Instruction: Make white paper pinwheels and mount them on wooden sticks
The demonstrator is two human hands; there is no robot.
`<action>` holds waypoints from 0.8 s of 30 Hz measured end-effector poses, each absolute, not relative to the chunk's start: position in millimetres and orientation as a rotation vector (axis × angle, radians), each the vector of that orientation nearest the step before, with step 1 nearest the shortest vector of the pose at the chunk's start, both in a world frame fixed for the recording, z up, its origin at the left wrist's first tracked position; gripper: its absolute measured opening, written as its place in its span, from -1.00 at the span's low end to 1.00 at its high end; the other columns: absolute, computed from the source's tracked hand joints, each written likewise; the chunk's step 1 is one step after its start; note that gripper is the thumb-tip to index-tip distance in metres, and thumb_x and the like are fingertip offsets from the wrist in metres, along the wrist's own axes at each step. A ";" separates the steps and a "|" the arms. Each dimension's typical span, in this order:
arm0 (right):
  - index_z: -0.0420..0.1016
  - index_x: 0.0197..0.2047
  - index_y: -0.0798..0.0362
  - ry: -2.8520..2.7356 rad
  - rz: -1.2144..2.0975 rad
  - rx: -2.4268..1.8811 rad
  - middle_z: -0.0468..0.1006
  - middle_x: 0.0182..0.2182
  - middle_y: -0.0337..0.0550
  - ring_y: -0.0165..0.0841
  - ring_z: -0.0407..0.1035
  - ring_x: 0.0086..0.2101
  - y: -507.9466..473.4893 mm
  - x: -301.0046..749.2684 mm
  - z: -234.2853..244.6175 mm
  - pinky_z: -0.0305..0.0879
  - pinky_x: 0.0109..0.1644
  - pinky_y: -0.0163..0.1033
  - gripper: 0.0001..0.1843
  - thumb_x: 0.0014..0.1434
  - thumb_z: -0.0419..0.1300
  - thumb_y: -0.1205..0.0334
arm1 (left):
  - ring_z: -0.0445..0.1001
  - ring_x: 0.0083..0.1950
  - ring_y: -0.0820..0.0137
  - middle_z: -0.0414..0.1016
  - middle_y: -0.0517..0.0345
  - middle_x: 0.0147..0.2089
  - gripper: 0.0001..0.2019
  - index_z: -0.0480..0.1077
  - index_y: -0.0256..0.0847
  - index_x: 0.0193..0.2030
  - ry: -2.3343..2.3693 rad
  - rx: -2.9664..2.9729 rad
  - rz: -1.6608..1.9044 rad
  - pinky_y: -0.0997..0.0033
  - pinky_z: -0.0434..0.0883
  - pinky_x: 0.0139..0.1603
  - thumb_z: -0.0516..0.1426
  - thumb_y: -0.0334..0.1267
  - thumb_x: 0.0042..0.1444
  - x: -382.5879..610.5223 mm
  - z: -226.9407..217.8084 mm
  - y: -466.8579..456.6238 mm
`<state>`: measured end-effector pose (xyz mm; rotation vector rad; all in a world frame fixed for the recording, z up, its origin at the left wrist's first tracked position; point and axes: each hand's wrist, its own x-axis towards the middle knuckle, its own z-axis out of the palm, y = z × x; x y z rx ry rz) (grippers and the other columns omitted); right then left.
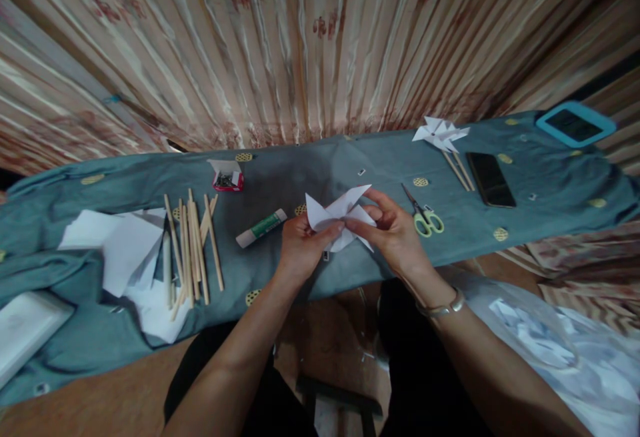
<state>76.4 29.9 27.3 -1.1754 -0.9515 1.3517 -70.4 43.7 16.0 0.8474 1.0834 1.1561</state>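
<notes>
Between my hands is a white paper pinwheel (340, 209) with pointed, folded blades, held above the front part of the cloth-covered table (310, 170). My left hand (303, 245) grips its left side, the thumb pressed near the centre. From the right, my right hand (395, 230) pinches it, thumb also close to the middle and fingers behind the paper. A glue stick (261, 227) with a green label lies just left of my left hand. Scissors (425, 218) with pale green handles rest right of my right hand.
On the left are wooden sticks (193, 250), white paper sheets (130, 250), a small red box of metal pins (228, 178) and a white box (30, 330). Finished pinwheels on sticks (441, 134), a phone (490, 179) and a blue-framed device (575, 123) lie right. A plastic bag (565, 343) stands below.
</notes>
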 end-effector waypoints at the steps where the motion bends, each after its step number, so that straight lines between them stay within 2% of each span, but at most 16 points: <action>1: 0.37 0.05 -0.07 -0.957 1.350 -1.174 0.64 -0.38 -0.34 -0.39 0.49 -0.44 30.0 76.8 26.2 0.43 -0.27 -0.23 -0.32 -0.15 0.49 0.15 | 0.41 -0.52 0.45 0.56 0.17 -0.52 -0.78 0.56 -0.27 -0.51 1.083 0.848 1.161 0.47 0.35 -0.46 0.39 -0.21 -0.32 -70.4 15.5 43.8; 16: 0.37 0.01 -0.06 -0.902 1.361 -1.160 0.62 -0.43 -0.38 -0.41 0.47 -0.46 30.9 74.6 28.0 0.41 -0.29 -0.24 -0.30 -0.21 0.52 0.18 | 0.42 -0.51 0.46 0.55 0.19 -0.53 -0.78 0.58 -0.25 -0.47 1.094 0.849 1.161 0.47 0.36 -0.45 0.40 -0.22 -0.31 -70.9 15.3 44.0; 24: 0.38 -0.01 -0.04 -0.905 1.367 -1.149 0.62 -0.45 -0.38 -0.40 0.47 -0.47 30.3 73.6 28.0 0.42 -0.31 -0.23 -0.37 -0.16 0.48 0.20 | 0.41 -0.51 0.44 0.54 0.18 -0.54 -0.77 0.57 -0.26 -0.48 1.125 0.878 1.141 0.46 0.34 -0.46 0.39 -0.20 -0.32 -72.7 16.9 44.7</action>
